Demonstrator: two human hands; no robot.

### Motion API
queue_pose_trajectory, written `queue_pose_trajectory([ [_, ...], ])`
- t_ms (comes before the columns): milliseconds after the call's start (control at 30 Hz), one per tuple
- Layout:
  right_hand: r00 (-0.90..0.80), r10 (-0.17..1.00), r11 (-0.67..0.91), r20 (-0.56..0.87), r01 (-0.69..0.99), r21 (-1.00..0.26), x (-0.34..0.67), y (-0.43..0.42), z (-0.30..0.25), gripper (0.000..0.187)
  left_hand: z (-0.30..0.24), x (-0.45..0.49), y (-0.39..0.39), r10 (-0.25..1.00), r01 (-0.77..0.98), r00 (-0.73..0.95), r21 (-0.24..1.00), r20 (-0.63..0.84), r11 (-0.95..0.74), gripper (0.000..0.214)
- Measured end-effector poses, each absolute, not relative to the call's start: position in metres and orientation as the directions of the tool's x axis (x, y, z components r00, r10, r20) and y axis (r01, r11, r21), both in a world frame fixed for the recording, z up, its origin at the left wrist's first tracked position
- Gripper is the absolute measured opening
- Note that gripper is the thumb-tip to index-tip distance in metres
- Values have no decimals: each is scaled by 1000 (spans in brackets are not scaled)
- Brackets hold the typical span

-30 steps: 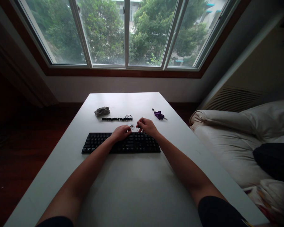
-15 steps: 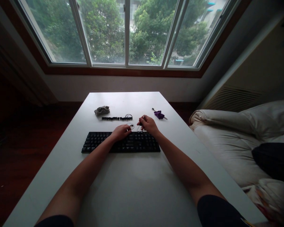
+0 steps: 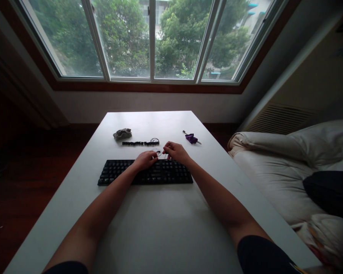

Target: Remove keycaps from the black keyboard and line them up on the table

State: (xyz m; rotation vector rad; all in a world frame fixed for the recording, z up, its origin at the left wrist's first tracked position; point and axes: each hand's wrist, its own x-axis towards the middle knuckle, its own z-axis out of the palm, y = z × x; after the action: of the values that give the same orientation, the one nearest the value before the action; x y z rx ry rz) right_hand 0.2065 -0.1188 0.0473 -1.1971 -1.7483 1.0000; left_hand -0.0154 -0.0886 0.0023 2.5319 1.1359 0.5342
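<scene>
A black keyboard [image 3: 157, 176] lies across the white table in front of me. My left hand [image 3: 145, 160] rests over its back edge, fingers curled down against it; the fingertips are partly hidden. Just right of it, my right hand [image 3: 174, 151] pinches a small tool with thin wire prongs, a wire keycap puller [image 3: 165, 154], above the keyboard's back edge. The hand covers most of the tool. Between my hands and just behind the keyboard lies a small ring-shaped item [image 3: 159, 152]. Farther back stands a row of black keycaps [image 3: 135, 143].
A thin wire loop [image 3: 154, 139] lies by the keycaps' right end. A crumpled grey cloth [image 3: 122, 134] is at the back left, and a purple cloth-wrapped brush [image 3: 191, 138] at the back right. A pale sofa [image 3: 271, 179] stands right of the table [image 3: 165, 228].
My right hand has moved slightly left and down, closer to my left hand and the keyboard, with the puller still in it. The left hand stays in place.
</scene>
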Motion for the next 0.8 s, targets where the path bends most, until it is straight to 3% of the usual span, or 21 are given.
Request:
queue_pose_trajectory([
  [233,-240,966,167,98,290,-942,210,-111,42,23,4,-15,-90,768,648,612,437,189,-624,19],
  [500,-274,961,140,41,353,-925,208,-114,43,20,2,-16,-89,771,655,606,427,197,-624,17],
  [700,-450,890,317,78,486,-815,207,-128,55,20,1,-17,-89,757,639,618,425,213,-641,19],
  [800,-447,886,387,124,564,-730,209,-132,61,19,2,-16,-89,762,644,612,426,211,-636,19],
])
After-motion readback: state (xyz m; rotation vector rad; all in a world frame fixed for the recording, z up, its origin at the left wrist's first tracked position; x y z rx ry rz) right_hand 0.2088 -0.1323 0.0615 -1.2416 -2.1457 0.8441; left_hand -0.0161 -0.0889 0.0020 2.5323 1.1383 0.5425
